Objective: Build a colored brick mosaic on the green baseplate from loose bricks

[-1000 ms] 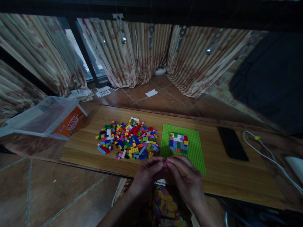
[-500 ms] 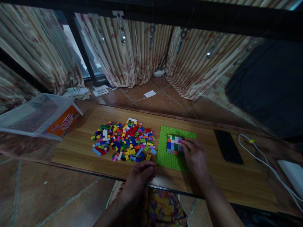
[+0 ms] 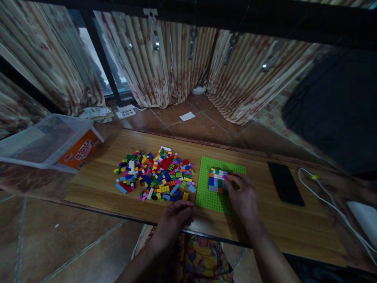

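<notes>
A green baseplate (image 3: 203,196) lies on the wooden table, bearing a square patch of bricks (image 3: 216,184) in white, blue, grey, red and other colours. My right hand (image 3: 243,194) reaches over the patch's right side, thumb and fingers pinched on a small pink brick (image 3: 225,177) at its top. Whether that brick is pressed down or just above the others, I cannot tell. My left hand (image 3: 176,216) rests at the table's near edge with fingers curled together; anything inside them is hidden. Just beyond it are a yellow brick (image 3: 185,196) and the loose brick pile (image 3: 159,177).
A clear plastic box (image 3: 50,145) with an orange label stands at the table's left end. Right of the baseplate lies a black phone (image 3: 285,183). Farther right are a white cable (image 3: 321,192) and a white device (image 3: 363,220). Curtains (image 3: 165,70) hang behind.
The whole view has shifted slightly. My right hand stays at the brick patch with the pink brick, its fingers a little lower; my left hand has not visibly moved.
</notes>
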Action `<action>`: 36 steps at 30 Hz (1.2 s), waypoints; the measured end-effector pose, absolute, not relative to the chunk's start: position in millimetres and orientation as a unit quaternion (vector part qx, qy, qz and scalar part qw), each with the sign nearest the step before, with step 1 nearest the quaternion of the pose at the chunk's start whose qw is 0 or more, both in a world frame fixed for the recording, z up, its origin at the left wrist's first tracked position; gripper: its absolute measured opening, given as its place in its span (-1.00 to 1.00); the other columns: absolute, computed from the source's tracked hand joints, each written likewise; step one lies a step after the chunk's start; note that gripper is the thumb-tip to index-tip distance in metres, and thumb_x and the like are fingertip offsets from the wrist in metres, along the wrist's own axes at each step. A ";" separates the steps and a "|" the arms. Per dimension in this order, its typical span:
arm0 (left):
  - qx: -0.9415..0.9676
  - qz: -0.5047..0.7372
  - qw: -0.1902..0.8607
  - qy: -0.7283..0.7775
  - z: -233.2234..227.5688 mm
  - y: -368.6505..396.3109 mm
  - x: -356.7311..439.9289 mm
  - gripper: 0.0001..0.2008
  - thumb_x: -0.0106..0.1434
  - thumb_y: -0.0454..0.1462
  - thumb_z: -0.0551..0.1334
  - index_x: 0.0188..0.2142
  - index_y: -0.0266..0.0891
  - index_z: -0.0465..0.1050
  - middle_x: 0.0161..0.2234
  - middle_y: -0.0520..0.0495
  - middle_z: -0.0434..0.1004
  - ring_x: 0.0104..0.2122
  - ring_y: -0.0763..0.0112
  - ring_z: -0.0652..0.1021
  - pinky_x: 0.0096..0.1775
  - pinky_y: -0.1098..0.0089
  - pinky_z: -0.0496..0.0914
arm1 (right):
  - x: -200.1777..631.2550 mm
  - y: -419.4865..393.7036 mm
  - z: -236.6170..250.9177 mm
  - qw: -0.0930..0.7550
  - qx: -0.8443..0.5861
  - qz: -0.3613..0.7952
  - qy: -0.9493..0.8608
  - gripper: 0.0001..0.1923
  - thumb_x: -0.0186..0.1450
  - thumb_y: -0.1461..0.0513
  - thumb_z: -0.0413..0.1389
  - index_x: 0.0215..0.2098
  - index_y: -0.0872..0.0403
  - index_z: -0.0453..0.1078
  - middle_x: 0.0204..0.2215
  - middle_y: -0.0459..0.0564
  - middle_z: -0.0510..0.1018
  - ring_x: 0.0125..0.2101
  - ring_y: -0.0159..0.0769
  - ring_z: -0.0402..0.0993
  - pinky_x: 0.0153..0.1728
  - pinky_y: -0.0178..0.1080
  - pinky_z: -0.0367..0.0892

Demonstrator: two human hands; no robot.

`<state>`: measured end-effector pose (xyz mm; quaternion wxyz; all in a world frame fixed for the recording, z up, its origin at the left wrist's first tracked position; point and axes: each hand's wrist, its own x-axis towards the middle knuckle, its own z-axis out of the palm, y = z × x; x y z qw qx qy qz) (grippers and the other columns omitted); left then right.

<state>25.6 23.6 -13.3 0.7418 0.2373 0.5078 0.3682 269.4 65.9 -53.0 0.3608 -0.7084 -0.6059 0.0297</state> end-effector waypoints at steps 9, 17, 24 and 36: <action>0.247 0.368 0.732 0.518 -13.5 22.6 25.4 -0.70 -0.03 -0.17 0.41 -0.32 -0.29 0.55 -0.52 0.02 0.46 -0.50 0.48 0.42 -0.40 0.45 0.26 | 269.7 71.0 -55.7 0.416 -0.757 0.114 -0.491 -0.51 0.21 -0.06 0.10 -0.14 0.14 0.53 -0.17 0.19 0.57 -0.18 -0.06 0.49 -0.12 -0.02 0.36; 0.252 0.362 0.734 0.516 -14.9 22.7 24.1 -0.69 -0.03 -0.15 0.41 -0.31 -0.28 0.55 -0.48 0.00 0.48 -0.49 0.46 0.44 -0.37 0.43 0.29 | 271.8 81.1 -59.1 0.403 -0.787 0.153 -0.442 -0.48 0.10 -0.08 0.19 -0.14 0.12 0.55 -0.18 0.17 0.60 -0.22 -0.05 0.51 -0.12 0.00 0.36; 0.244 0.358 0.736 0.519 -16.8 22.2 24.7 -0.69 -0.06 -0.19 0.41 -0.31 -0.28 0.54 -0.46 -0.01 0.50 -0.48 0.47 0.43 -0.37 0.44 0.29 | 271.3 84.4 -57.5 0.423 -0.782 0.197 -0.413 -0.50 0.04 -0.02 0.25 -0.16 0.14 0.55 -0.28 0.14 0.64 -0.28 -0.07 0.56 -0.19 -0.03 0.42; 0.260 0.388 0.724 0.508 -4.2 25.2 8.5 -0.69 -0.06 -0.17 0.42 -0.32 -0.28 0.54 -0.43 -0.04 0.55 -0.49 0.48 0.43 -0.36 0.43 0.28 | 259.5 76.5 -38.4 0.439 -0.757 0.104 -0.472 -0.57 0.20 0.00 0.12 -0.18 0.17 0.53 -0.28 0.18 0.60 -0.31 -0.08 0.50 -0.24 0.00 0.38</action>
